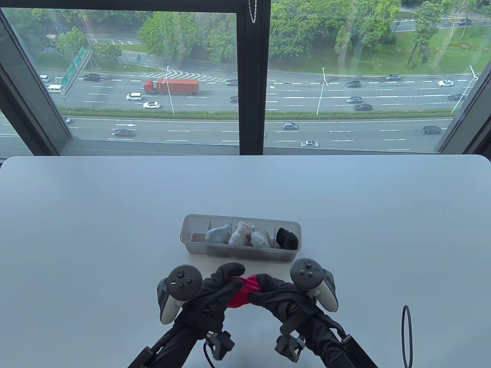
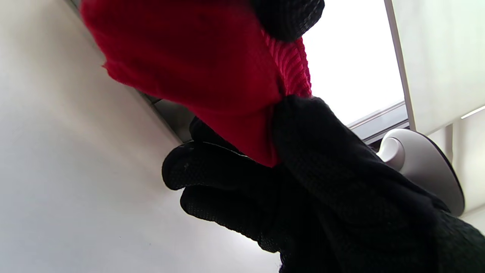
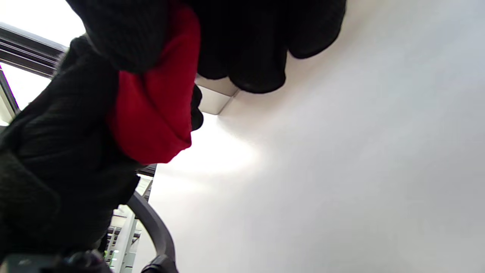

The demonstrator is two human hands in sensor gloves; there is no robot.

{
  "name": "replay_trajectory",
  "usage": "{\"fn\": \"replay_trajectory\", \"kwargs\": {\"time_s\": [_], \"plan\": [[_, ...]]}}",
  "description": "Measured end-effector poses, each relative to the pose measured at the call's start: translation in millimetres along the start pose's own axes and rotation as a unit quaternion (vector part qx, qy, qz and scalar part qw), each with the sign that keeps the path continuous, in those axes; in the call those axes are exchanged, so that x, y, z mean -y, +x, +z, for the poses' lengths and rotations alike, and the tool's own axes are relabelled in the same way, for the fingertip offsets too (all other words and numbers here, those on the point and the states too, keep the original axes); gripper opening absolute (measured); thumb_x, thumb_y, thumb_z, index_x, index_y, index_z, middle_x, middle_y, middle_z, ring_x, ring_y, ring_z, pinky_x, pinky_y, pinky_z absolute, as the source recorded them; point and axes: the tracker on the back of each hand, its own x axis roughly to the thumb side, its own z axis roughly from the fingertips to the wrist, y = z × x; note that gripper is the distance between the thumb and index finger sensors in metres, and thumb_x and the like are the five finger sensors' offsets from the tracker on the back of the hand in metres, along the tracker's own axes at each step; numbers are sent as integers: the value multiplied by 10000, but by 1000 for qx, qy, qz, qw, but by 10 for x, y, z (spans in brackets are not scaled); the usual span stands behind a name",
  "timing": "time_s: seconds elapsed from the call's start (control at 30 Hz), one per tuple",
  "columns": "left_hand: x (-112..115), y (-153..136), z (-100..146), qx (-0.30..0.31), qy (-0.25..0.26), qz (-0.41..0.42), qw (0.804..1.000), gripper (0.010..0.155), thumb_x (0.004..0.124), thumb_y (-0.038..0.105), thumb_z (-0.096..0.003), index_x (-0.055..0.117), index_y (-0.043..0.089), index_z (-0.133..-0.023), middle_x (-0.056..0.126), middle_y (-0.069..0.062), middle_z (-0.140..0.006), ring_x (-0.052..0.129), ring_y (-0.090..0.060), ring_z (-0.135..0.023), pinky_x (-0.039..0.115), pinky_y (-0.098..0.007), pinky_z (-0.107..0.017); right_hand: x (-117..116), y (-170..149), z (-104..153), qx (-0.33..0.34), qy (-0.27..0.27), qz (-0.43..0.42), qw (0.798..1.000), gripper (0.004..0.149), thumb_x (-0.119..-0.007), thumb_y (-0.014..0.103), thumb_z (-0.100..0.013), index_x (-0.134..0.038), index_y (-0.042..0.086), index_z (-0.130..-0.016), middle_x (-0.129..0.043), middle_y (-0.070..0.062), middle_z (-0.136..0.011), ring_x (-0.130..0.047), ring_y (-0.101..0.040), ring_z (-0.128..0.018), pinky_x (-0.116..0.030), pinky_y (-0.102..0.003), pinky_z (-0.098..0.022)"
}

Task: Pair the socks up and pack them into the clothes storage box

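Hands: we see both gloved hands low in the table view, meeting over the table [image 1: 96, 230].
L hand [image 1: 220, 285]: fingers curled, gripping the red socks [image 1: 243, 293] from the left.
R hand [image 1: 276, 293]: fingers curled, pinching the same bundle from the right.
Red socks: bunched btwn both sets of fingertips.
Storage box [image 1: 241, 253]: just beyond the fingertips; pale socks [image 1: 238, 234] and black socks [image 1: 287, 238] sit in its compartments.

Bright red ribbed knit sock [image 1: 242, 293]; black textured fabric gloves [image 1: 220, 291]; pale blue, white, cream & black rolled socks [image 1: 251, 234]; grey desk [image 1: 96, 230].
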Motion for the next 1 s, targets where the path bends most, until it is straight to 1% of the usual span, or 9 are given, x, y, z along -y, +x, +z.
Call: {"fn": "replay_trajectory", "kwargs": {"time_s": [0.13,0.3,0.5,0.57,0.63,0.7,0.8,0.9,1.0], "plan": [[32,-7,-11,-32,-136,-74,987,548,679,367,-571,665,51,-1018,619,-274,-1038,674,-502,-936,541,-707,-716,61,-30,29,-4,-31,-6,999,517,-845,347,-473,-610,286,-929,-729,-73,-958,-857,-245,-811,-685,-477,-703],[28,87,12,42,5,-66,997,429,655,277,-579,636,91,-965,828,-209,-913,890,-417,-823,729,-620,-656,51,-46,11,-8,-22,-35,999,542,-837,354,-479,-582,260,-948,-719,-80,-958,-861,-220,-792,-675,-481,-709],[-81,-45,39,4,54,22,998,415,565,262,-596,674,33,-925,1001,-132,-601,1068,-309,-489,892,-518,-451,-27,4,5,11,-5,-29,1000,500,-827,345,-490,-597,347,-934,-735,-48,-975,-871,-203,-804,-673,-469,-727],[-72,9,50,30,31,-3,999,433,602,283,-589,641,58,-957,970,-138,-683,1032,-338,-575,849,-541,-513,-9,-7,3,7,-8,-47,999,493,-827,362,-506,-590,376,-938,-716,-55,-979,-865,-208,-798,-678,-462,-720],[-31,24,24,47,-30,1,998,592,665,343,-579,468,57,-1058,802,-195,-940,872,-429,-827,713,-625,-647,47,-42,18,5,-20,-71,997,493,-821,361,-520,-579,379,-949,-693,-63,-985,-859,-207,-800,-685,-460,-716],[35,-36,21,-24,-90,-25,995,774,675,449,-558,350,15,-1110,525,-306,-1121,613,-562,-1001,576,-688,-713,95,-93,34,6,-30,-118,993,494,-810,370,-528,-567,360,-958,-700,-70,-979,-871,-195,-793,-698,-450,-713],[52,-54,42,-15,0,-11,1000,448,648,292,-587,702,85,-981,674,-252,-1081,703,-532,-969,636,-666,-688,83,-95,30,-4,-33,-95,995,517,-820,365,-514,-582,305,-969,-711,-96,-974,-880,-233,-793,-692,-473,-707],[61,30,50,4,-28,-61,998,414,666,235,-576,717,104,-965,735,-225,-1044,756,-494,-952,647,-648,-697,55,-63,8,-6,-24,-64,998,585,-764,503,-483,-578,303,-1000,-722,-84,-1002,-858,-260,-846,-705,-471,-699],[77,87,48,15,-47,-101,994,410,607,251,-597,688,133,-981,952,-196,-738,1018,-358,-569,838,-545,-511,107,-73,16,-16,-48,-68,996,438,-749,418,-511,-686,276,-920,-844,-37,-864,-935,-177,-699,-762,-407,-643]]}}
